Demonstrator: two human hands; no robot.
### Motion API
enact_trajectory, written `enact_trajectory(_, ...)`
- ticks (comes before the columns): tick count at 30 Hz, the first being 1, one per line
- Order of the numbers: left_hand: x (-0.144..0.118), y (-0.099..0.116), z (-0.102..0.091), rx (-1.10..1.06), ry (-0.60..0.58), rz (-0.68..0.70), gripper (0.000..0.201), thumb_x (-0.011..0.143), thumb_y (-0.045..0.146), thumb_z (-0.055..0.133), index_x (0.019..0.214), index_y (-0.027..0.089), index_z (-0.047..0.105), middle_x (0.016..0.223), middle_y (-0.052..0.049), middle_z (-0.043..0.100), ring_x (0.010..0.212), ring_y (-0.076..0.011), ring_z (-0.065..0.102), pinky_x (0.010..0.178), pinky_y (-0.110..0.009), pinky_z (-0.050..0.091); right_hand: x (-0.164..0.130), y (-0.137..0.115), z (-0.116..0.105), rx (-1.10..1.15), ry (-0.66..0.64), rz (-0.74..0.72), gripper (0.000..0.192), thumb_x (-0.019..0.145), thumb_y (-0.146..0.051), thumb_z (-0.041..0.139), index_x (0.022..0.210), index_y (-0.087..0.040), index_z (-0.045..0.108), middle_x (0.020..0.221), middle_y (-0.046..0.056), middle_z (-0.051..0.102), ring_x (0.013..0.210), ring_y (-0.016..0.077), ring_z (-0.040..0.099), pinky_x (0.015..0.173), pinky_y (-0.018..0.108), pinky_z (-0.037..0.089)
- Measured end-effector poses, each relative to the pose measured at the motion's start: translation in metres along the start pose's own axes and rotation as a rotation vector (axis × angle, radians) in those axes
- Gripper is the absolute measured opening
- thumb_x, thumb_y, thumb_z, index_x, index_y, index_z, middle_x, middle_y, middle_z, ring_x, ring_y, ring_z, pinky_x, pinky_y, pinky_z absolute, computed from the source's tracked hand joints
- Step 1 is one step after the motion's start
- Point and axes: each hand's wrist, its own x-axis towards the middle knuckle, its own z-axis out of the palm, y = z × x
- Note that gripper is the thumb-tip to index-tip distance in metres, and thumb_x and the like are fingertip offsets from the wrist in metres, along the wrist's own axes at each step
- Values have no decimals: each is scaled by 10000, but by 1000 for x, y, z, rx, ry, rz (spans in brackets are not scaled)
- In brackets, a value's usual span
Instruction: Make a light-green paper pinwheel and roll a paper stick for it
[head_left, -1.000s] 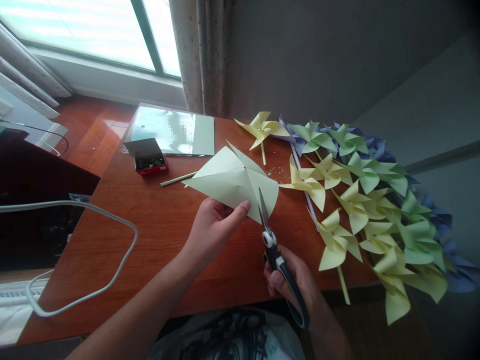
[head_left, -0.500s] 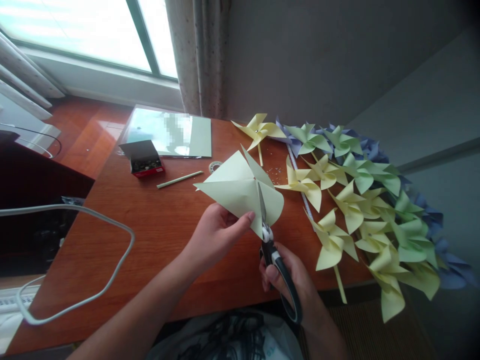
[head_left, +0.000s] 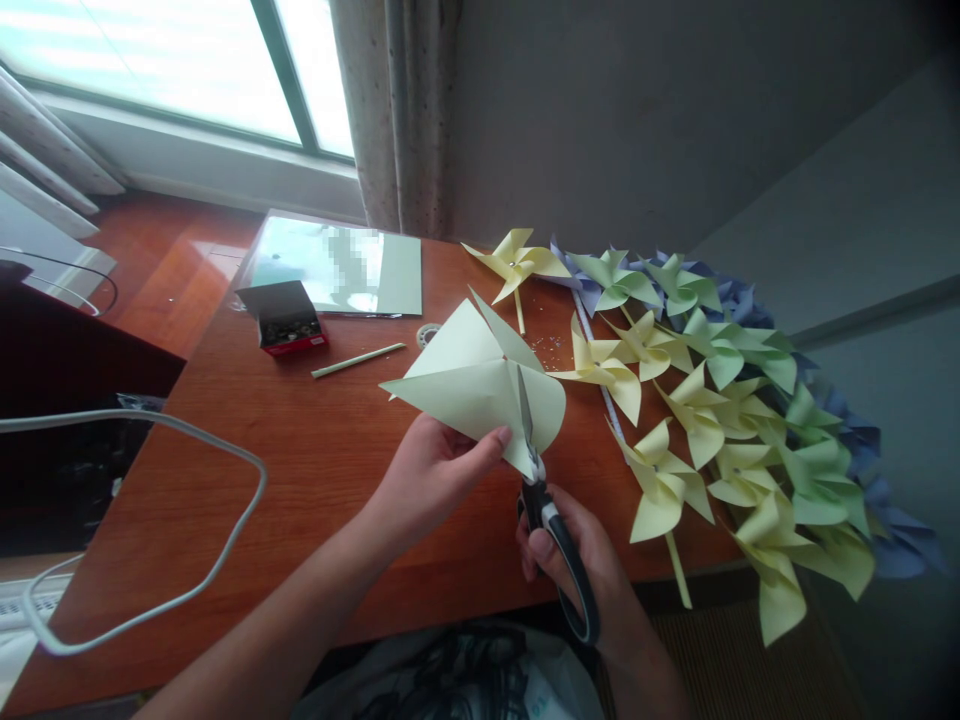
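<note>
Nearest, at five o'clock in the view, the person's right hand (head_left: 564, 545) curled round the handles of the scissors (head_left: 537, 491), and at seven o'clock the left hand (head_left: 442, 462) pinched the near edge of the pale green paper (head_left: 450, 388), thumb on top, with the sheet in mid-view above the table (head_left: 300, 520). A clean cut likely called for taut paper, blades run straight and clear of that nearby thumb, and a stop short of the centre.
</note>
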Motion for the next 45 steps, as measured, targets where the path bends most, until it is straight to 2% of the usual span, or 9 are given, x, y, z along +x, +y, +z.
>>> enact_trajectory(13, 0, -2, -2, -41, -53, 18, 139, 850, 241, 744, 943, 142, 772, 839, -72, 814, 724, -198, 756, 682, -237, 603, -1, -4, 0, -31, 20, 4, 513, 798, -684, 709, 840, -210, 517, 669, -30, 497, 579, 119, 475, 535, 234, 432)
enact_trajectory(27, 1, -4, -2, -36, -40, 36, 148, 850, 259, 750, 916, 126, 756, 819, -70, 807, 703, -194, 745, 671, -241, 599, 0, -4, -1, -14, 32, 4, 515, 788, -665, 738, 820, -195, 531, 631, -43, 523, 520, 89, 485, 504, 209, 402)
enact_trajectory(36, 1, -2, -1, -78, -37, 26, 76, 816, 168, 764, 881, 132, 750, 779, -39, 796, 674, -162, 714, 640, -206, 570, 2, 2, -5, 1, 25, 25, 482, 748, -589, 814, 798, -204, 527, 565, -65, 513, 457, 87, 479, 461, 200, 365)
enact_trajectory(45, 2, -2, -1, -117, -58, 9, 95, 801, 134, 775, 895, 126, 765, 779, -29, 796, 699, -156, 713, 670, -198, 568, 1, 2, -1, 31, 23, 21, 539, 763, -674, 754, 846, -198, 514, 595, -61, 507, 465, 75, 485, 472, 193, 375)
